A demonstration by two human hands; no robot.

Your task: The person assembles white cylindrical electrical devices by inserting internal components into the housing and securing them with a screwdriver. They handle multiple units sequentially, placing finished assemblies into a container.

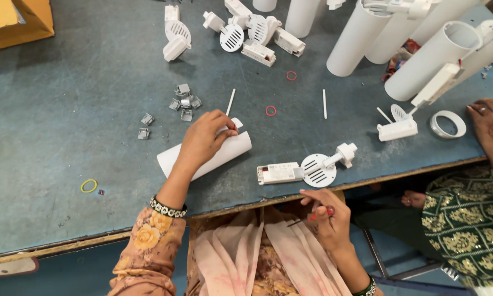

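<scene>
Head camera shows my left hand (205, 138) clasped over a white tube (204, 155) lying on the blue table (65, 137), its fingertips at the tube's far end. My right hand (326, 216) is curled below the table edge, pinching something small and red that I cannot make out. A white bracket (306, 169) lies apart from the tube, unjoined, with metal clips (185, 102) beyond; several tubes (356, 38) already carry brackets.

A yellow-brown cardboard box (17, 22) sits at the table's far left corner, partly cut off.
</scene>
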